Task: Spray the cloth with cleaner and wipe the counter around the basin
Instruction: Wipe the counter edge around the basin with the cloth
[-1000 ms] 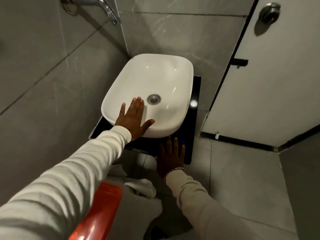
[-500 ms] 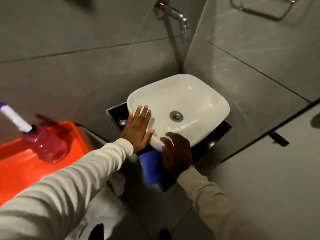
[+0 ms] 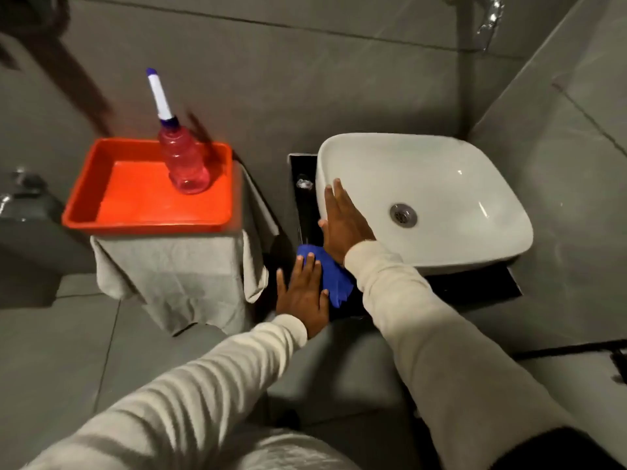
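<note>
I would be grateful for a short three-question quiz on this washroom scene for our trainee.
1. True or false: the spray bottle stands upright in the orange tray.
2. Which hand lies flat on the blue cloth at the corner of the black counter? A) left B) right
3. Fill in: the right hand rests with open fingers on the rim of the white ____.

Key
1. True.
2. A: the left hand.
3. basin.
</note>
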A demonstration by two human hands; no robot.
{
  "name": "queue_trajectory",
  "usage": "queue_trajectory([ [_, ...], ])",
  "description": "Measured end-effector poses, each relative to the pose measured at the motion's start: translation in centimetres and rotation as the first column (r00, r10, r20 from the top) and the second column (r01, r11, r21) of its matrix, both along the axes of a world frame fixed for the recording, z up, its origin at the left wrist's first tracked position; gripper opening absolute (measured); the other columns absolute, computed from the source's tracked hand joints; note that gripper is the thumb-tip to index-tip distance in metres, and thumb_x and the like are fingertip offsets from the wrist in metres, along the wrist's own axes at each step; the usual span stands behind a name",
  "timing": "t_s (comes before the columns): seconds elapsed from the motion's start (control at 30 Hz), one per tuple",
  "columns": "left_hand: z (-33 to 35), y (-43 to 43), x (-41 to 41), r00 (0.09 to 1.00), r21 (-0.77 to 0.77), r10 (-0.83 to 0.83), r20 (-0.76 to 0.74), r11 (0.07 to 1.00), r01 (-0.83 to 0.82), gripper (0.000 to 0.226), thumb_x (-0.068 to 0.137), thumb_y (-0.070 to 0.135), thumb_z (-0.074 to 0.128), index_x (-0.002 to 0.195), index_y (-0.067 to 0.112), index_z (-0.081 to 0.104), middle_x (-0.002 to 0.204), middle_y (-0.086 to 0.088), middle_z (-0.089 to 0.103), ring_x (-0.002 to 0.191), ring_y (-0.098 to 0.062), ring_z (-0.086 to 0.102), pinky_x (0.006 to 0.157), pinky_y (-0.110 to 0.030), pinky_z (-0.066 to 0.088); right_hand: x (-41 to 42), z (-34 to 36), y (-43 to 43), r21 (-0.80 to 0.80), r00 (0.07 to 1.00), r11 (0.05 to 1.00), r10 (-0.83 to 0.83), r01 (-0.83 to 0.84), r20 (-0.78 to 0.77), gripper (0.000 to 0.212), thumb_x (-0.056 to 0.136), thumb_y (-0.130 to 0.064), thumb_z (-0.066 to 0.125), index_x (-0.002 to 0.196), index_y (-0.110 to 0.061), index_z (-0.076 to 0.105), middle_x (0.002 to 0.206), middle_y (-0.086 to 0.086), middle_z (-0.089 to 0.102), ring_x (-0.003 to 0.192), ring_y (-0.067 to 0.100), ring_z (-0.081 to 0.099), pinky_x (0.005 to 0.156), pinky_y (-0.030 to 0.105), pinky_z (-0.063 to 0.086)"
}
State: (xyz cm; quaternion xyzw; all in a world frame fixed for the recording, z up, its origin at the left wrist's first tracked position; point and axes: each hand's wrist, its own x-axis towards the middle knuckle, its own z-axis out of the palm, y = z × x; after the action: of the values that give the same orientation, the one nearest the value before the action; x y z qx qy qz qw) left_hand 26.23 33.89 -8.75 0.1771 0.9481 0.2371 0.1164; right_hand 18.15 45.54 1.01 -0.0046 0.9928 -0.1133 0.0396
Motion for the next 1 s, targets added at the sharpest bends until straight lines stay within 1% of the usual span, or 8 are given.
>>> queue_trajectory([
  [0.1,-1.0,2.5,0.6,0.976,0.003,0.206,0.074,0.978,-0.207,0.068,0.09,0.045,0.02,0.148,0.022,-0.008,0.16,0.003,-0.013,0.147,-0.023,-0.014,0.115,-0.06,0.001,0.3,-0.3,0.2,0.017,0.998,0.998,0.065,-0.065,-0.011,0.067,0.099,-0.022,0.042,0.153,-0.013,0.003,0.164,0.01,-0.007,0.152,0.027,0.004,0.122,0.043,0.021],
  [0.23,-2.0,4.0,-1.8,0.945,0.001,0.325,0.026,0.946,-0.325,0.07,0.088,0.045,0.019,0.148,0.024,-0.01,0.161,0.003,-0.011,0.147,-0.025,-0.014,0.116,-0.06,0.004,-0.2,-0.6,0.4,0.057,0.994,0.992,0.109,-0.11,0.02,0.067,0.1,-0.022,0.038,0.153,-0.013,-0.002,0.164,0.007,-0.009,0.152,0.023,-0.003,0.121,0.043,0.01],
  [0.37,-2.1,3.5,-4.7,0.963,0.006,0.27,-0.022,0.963,-0.27,0.072,0.085,0.044,0.02,0.149,0.025,-0.006,0.161,0.002,-0.006,0.148,-0.026,-0.01,0.116,-0.059,0.002,-0.3,-0.9,0.5,0.149,0.993,0.981,0.122,-0.121,0.007,0.064,0.102,-0.026,0.032,0.152,-0.011,-0.004,0.164,0.008,-0.01,0.152,0.024,-0.005,0.122,0.043,0.007],
  [0.5,-2.5,2.9,-4.1,0.97,0.02,0.238,-0.055,0.971,-0.237,0.07,0.087,0.044,0.018,0.149,0.024,-0.007,0.161,0.001,-0.008,0.147,-0.024,-0.012,0.119,-0.053,0.004,-0.1,-0.8,0.6,0.217,0.987,0.964,0.158,-0.155,0.002,0.063,0.103,-0.028,0.029,0.152,-0.009,-0.006,0.163,0.011,-0.011,0.151,0.026,-0.006,0.122,0.041,0.005],
  [0.6,-2.9,2.7,-3.6,0.972,-0.004,0.227,-0.051,0.974,-0.228,0.071,0.087,0.045,0.018,0.149,0.024,-0.01,0.161,0.001,-0.011,0.147,-0.023,-0.012,0.118,-0.055,0.006,-0.1,-0.9,0.6,0.169,0.986,0.971,0.167,-0.168,0.016,0.063,0.103,-0.028,0.029,0.152,-0.01,-0.007,0.163,0.009,-0.012,0.151,0.025,-0.007,0.122,0.039,0.003],
  [0.7,-2.4,2.8,-6.6,0.974,-0.025,0.226,-0.018,0.974,-0.227,0.07,0.087,0.042,0.019,0.149,0.023,-0.007,0.161,0.003,-0.011,0.147,-0.022,-0.012,0.117,-0.057,0.004,-0.2,-0.9,0.5,0.127,0.987,0.979,0.159,-0.161,0.022,0.063,0.102,-0.028,0.028,0.152,-0.011,-0.007,0.164,0.008,-0.013,0.151,0.023,-0.007,0.122,0.038,0.002],
  [0.83,-2.2,2.0,-10.4,0.984,-0.001,0.178,-0.024,0.984,-0.178,0.067,0.091,0.039,0.023,0.149,0.021,-0.005,0.161,0.003,-0.012,0.148,-0.021,-0.011,0.119,-0.051,0.007,-0.2,-0.8,0.5,0.079,0.988,0.985,0.152,-0.152,0.008,0.066,0.101,-0.029,0.032,0.153,-0.014,-0.005,0.164,0.005,-0.011,0.152,0.022,-0.006,0.122,0.038,0.004],
  [1.0,-3.4,0.7,-9.7,0.992,0.002,0.115,-0.042,0.993,-0.115,0.069,0.089,0.042,0.022,0.149,0.018,-0.004,0.161,-0.001,-0.011,0.148,-0.022,-0.008,0.118,-0.05,0.01,-0.3,-1.2,0.8,0.026,0.989,0.989,0.144,-0.145,0.023,0.067,0.101,-0.033,0.033,0.153,-0.016,-0.005,0.164,0.002,-0.01,0.152,0.02,-0.004,0.123,0.037,0.005],
])
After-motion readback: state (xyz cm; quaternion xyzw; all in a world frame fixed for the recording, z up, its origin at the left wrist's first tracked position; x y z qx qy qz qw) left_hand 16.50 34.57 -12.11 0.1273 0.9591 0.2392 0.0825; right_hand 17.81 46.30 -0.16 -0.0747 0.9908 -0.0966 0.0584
